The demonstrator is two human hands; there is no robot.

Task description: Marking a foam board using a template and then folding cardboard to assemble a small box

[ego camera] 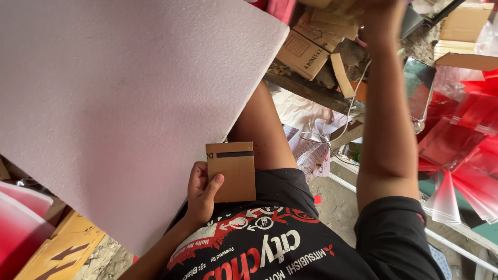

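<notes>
Your left hand [201, 193] is closed on a small brown cardboard piece [233, 171]. The thumb lies across its near face and the fingers are curled behind its left edge. The piece sits low over your lap, just beside the lower right edge of the big white foam sheet [119, 93], which fills the whole left side of your view. It is a little longer than it is wide, and its long side points away from you, with a dark stripe across the far end. Your right hand [381, 15] is well apart from it, raised at full reach, so the left is by far the nearer hand to the piece. The right hand is blurred and partly cut off where it meets a stack of cardboard scraps [332, 10], so you cannot tell whether it grips anything. Between the two hands your bare knee [262, 124] rises, and beyond it lie a brown carton [302, 52] and a thin white cable [340, 127]. Red clear plastic wrappers [467, 129] crowd your right side. A yellow card with an arrow [62, 249] lies under the foam sheet's near corner.
</notes>
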